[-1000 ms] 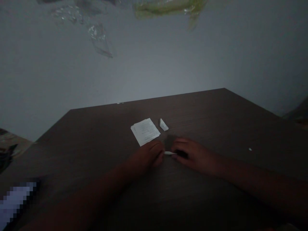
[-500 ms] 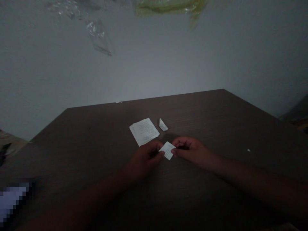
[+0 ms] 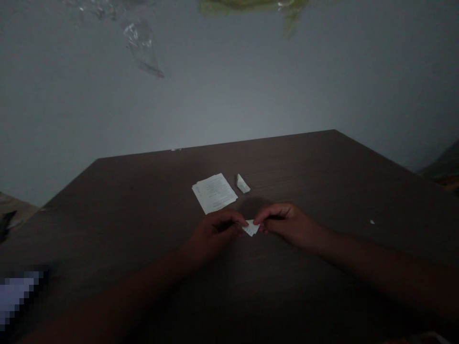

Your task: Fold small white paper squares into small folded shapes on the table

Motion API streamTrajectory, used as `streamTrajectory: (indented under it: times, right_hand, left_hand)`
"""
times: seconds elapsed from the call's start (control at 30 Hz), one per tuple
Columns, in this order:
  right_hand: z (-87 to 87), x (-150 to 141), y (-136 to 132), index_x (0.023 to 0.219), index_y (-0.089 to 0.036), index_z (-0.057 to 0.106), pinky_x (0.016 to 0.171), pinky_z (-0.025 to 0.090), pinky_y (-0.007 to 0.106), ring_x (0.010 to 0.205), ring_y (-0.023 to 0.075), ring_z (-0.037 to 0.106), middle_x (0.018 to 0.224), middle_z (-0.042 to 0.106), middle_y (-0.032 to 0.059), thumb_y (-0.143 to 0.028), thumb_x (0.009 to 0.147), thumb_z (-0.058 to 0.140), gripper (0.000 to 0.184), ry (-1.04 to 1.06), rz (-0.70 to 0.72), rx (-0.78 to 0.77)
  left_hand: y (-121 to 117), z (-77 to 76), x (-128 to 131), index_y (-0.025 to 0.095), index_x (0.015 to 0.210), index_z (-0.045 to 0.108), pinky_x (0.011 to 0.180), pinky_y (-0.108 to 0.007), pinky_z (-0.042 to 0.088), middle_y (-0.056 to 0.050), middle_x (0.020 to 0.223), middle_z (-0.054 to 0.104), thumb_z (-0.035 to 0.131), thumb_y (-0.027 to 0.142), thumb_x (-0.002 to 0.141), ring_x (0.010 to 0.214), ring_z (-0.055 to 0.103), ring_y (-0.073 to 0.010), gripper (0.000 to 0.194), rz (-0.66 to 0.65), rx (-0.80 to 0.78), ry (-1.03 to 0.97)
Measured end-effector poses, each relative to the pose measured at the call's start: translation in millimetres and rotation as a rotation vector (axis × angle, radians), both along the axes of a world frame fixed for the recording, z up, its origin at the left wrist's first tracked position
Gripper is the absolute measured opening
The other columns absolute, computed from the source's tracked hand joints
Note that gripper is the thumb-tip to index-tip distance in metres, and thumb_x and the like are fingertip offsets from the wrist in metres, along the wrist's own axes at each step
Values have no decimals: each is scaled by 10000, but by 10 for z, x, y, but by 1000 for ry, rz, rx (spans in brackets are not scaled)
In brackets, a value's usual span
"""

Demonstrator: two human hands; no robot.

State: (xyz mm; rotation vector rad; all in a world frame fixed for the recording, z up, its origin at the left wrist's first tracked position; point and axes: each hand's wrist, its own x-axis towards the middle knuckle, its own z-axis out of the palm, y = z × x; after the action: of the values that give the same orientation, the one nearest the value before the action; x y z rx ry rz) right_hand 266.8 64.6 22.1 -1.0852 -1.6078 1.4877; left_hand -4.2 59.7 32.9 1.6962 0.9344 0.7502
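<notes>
A small folded piece of printed paper (image 3: pixel 251 228) is held between my two hands, above the dark table. My left hand (image 3: pixel 218 232) pinches its left side, and my right hand (image 3: pixel 281 223) pinches the right side. The fingertips of both hands lie over its upper edge, and the paper shows as a downward-pointing triangle. Just beyond my left hand lies a stack of square printed paper sheets (image 3: pixel 215 192). To the right of the stack sits a small folded paper piece (image 3: pixel 243 184).
The brown wooden table (image 3: pixel 304 167) meets a pale wall (image 3: pixel 233 91). A tiny white scrap (image 3: pixel 372 221) lies to the right. At the lower left is a blurred-out, light-coloured object (image 3: pixel 17 294). Clear plastic (image 3: pixel 143 48) hangs on the wall.
The paper in my hands has gone from a diamond shape to a triangle, its top corner folded over. My fingers have shifted onto its upper edge. The view has tilted slightly.
</notes>
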Motion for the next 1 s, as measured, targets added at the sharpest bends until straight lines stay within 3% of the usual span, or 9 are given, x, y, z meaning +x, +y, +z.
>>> streamTrajectory:
  times: [0.13,0.27,0.47,0.57,0.73,1.0]
  right_hand:
    - [19,26,17,955,-289,948,941,677,405,991,242,836,1078,929,57,-330,911,895,80,2,37,103]
    - [-3,23,7,976,-261,939,994,686,434,1041,255,850,1109,921,79,-420,967,945,159,3,63,168]
    - [-1,22,-7,1035,-255,919,953,665,408,1017,248,824,1075,902,65,-462,979,937,214,1,74,114]
    - [21,23,-3,1057,-251,920,926,657,396,986,243,806,1037,888,55,-527,978,947,288,35,85,72]
    - [14,15,-20,1056,-246,920,885,642,374,939,227,781,1006,874,47,-584,971,959,351,59,107,48]
    - [-44,-35,-51,1020,-239,892,814,628,362,823,202,731,921,835,37,-567,998,920,331,70,101,10]
  left_hand:
    - [-8,12,-4,232,1039,855,943,-395,639,-50,1035,852,810,432,1064,995,783,-254,206,9,56,14]
    - [4,-41,21,223,986,847,952,-405,639,-68,1034,859,820,461,1072,992,792,-258,254,10,84,15]
    - [-12,-91,-14,249,1209,840,967,-400,665,-73,1155,883,821,490,1075,1073,815,-278,277,24,-8,-1]
    - [-8,-67,-52,248,1254,845,987,-410,673,-92,1213,881,809,482,1087,1112,817,-291,290,-32,68,24]
    - [-6,-16,-48,221,1070,861,942,-384,650,-73,1077,868,741,432,1139,986,790,-248,252,-26,218,120]
    - [-74,-19,37,227,1057,860,826,-346,615,-35,941,844,761,414,1093,879,759,-221,214,83,182,106]
